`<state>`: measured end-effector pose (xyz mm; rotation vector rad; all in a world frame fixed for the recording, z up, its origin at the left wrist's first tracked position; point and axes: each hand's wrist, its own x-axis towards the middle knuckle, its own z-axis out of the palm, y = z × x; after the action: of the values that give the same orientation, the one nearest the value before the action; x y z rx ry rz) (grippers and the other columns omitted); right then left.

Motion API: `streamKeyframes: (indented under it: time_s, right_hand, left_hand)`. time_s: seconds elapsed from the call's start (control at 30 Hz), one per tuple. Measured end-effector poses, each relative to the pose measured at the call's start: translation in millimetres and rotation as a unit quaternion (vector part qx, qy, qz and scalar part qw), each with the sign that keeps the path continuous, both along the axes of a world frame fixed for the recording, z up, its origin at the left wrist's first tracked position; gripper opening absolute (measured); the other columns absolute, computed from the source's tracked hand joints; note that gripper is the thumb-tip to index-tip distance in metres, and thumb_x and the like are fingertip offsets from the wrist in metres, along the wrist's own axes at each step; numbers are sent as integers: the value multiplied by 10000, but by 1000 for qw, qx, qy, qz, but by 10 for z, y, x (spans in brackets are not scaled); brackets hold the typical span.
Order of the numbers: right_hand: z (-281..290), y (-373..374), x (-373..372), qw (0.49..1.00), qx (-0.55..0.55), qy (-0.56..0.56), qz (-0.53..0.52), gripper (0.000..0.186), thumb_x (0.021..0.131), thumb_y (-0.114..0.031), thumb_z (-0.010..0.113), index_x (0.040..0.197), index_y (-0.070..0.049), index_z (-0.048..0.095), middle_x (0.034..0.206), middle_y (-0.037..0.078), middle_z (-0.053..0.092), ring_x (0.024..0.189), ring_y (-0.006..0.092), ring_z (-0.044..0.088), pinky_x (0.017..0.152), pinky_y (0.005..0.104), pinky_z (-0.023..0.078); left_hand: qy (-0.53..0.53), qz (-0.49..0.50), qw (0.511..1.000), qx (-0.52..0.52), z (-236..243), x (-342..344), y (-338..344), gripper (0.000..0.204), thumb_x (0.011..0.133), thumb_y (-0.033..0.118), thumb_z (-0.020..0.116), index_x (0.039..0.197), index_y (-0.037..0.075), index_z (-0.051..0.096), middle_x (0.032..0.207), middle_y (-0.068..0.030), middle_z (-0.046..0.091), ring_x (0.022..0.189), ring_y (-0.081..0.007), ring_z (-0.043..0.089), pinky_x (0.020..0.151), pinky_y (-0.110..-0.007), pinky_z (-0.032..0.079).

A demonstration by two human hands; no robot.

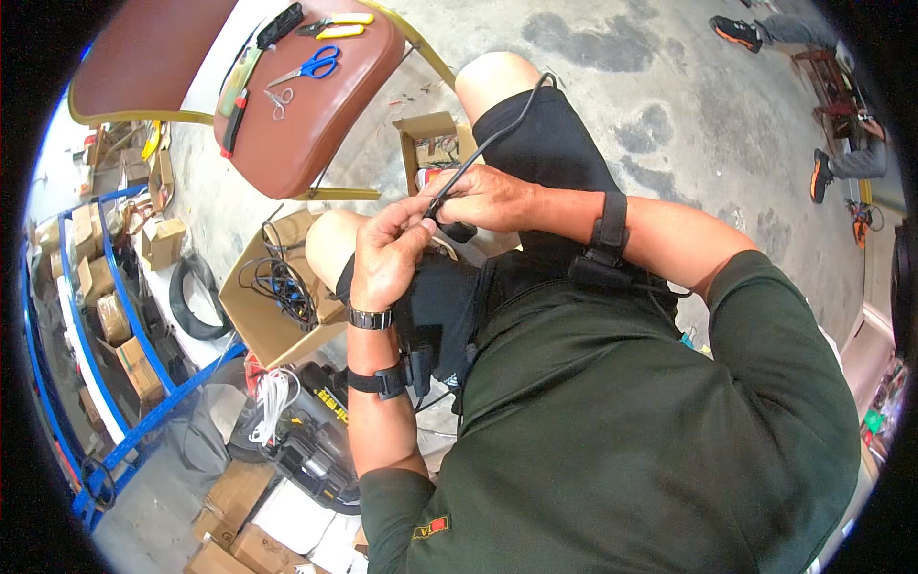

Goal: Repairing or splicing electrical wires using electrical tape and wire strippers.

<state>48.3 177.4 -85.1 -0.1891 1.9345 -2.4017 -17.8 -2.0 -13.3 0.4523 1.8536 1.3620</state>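
A black cable (505,131) loops up over my bent right knee and runs down into my fingers above my lap. My left hand (382,263) is closed, its thumb and fingers pinching the cable near its lower part. Right beside it, my right hand (492,199) is closed on the same cable, fingertips touching the left ones. The exact piece between the fingertips is small and partly covered. Below my hands, a dark object shows in part between my thighs. To the left, an open cardboard box (253,330) holds tangled black cables (285,287).
A brown padded chair (316,143) carries blue-handled scissors (316,64), small silver scissors (279,101), yellow-handled pliers (342,26) and a red-black cutter (233,124). A small box (421,129) stands before me. Blue shelving (124,440) is at left; another person's shoes (734,34) show far right.
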Motion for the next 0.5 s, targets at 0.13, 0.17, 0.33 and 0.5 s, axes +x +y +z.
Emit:
streamKeyframes:
  time_s: [0.13,0.17,0.33,0.5]
  right_hand:
    - [37,47,19,997,40,-68,5,208,836,-180,642,925,-8,717,839,63,688,790,157,636,735,319,502]
    - [10,44,17,997,39,-67,5,208,836,-180,642,925,-8,717,839,63,688,790,157,636,735,319,502]
    - [55,69,26,997,76,-19,-2,172,868,-84,627,996,2,704,828,30,664,790,101,605,715,300,496]
    - [35,58,35,992,120,15,-37,196,853,-229,642,932,-69,722,811,113,702,767,205,671,716,351,507]
  left_hand:
    - [-12,8,1000,-9,-19,-22,-12,285,882,-1,630,1165,-6,665,752,26,594,599,-52,489,525,-203,380]
    - [-25,17,1000,7,-23,-22,-14,288,881,-3,628,1167,-8,662,753,16,599,597,-61,498,525,-207,390]
    - [-88,51,992,73,-78,-25,-2,289,871,-29,625,1158,-10,662,730,5,599,565,-66,497,506,-198,389]
    - [-107,51,988,99,-84,5,-16,284,872,-37,617,1150,-8,664,741,-15,611,558,-85,511,503,-203,397]
